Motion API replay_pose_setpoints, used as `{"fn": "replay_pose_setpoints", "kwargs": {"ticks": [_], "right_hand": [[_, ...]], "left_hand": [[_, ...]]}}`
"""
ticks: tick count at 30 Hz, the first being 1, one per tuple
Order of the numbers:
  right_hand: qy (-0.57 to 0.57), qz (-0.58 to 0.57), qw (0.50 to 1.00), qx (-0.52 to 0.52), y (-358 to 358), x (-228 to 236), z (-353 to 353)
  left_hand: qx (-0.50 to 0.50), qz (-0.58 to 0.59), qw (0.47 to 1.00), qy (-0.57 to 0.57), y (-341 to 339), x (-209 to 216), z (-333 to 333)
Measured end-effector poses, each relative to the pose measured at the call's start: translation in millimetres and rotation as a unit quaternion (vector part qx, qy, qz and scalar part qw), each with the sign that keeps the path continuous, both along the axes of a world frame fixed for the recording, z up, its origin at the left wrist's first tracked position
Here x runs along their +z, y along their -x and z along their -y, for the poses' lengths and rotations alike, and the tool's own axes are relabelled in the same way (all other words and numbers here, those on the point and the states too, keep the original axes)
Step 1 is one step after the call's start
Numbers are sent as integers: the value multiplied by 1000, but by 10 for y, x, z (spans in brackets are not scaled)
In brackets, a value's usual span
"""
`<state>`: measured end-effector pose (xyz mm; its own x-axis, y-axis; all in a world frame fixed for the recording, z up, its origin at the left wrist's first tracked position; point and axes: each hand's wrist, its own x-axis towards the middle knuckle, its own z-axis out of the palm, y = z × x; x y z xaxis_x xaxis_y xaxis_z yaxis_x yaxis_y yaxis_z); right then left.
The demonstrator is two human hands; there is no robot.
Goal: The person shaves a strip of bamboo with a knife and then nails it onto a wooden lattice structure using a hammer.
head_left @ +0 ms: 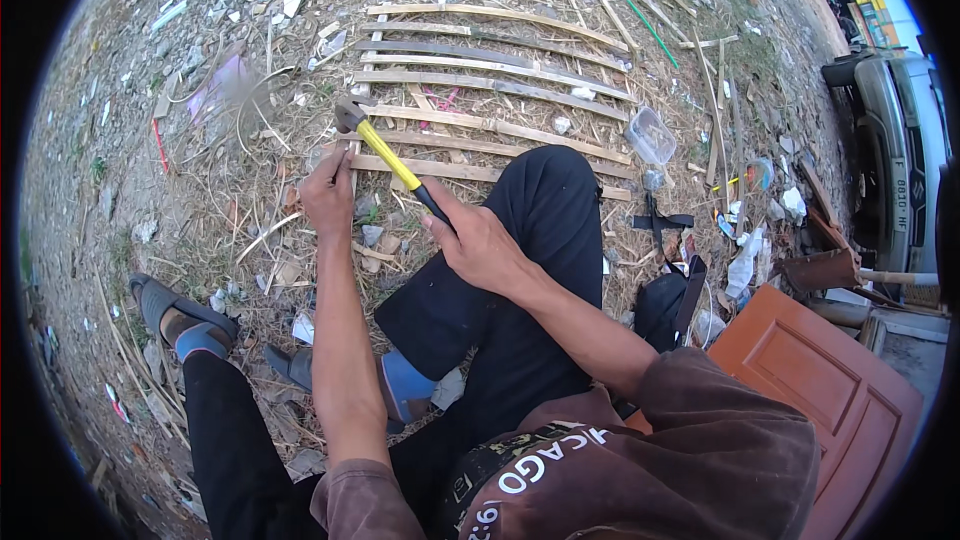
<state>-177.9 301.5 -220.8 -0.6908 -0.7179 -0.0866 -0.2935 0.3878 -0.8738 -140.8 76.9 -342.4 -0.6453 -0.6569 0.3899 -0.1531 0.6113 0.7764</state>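
Observation:
My right hand [480, 238] is wrapped round the black grip of a claw hammer [392, 153] with a yellow shaft. The hammer's metal head is up by the left ends of the wooden slats, just above my left hand. My left hand [326, 192] is closed at the left end of the nearest slats, fingertips pressed together by an upright strip; whatever they pinch is too small to make out. Several thin wooden slats [455, 121] lie side by side across narrow upright strips, like a rack on the ground. My raised knee covers part of the nearest slats.
A clear plastic container [651, 136] lies by the slats' right ends. Loose wooden strips [717, 105] are scattered at the far right. A brown panelled door [810, 380] lies near right, with a parked vehicle [890, 155] beyond. Dry grass, stones and litter cover the ground.

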Motion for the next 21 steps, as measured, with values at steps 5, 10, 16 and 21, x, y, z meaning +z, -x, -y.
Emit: {"fn": "replay_pose_setpoints", "kwargs": {"ticks": [5, 10, 16, 21], "right_hand": [[-11, -41, 999, 28, 51, -65, -76], [17, -19, 1000, 0, -22, 139, 23], [20, -4, 1000, 5, -37, 102, 21], [25, -42, 999, -4, -94, -24, -2]], "left_hand": [[-11, 4, 1000, -19, 46, -17, -86], [-11, -28, 999, -19, 39, -62, -18], [-15, 5, 1000, -26, 52, -52, -18], [-6, 25, 999, -38, 22, -52, -57]]}}
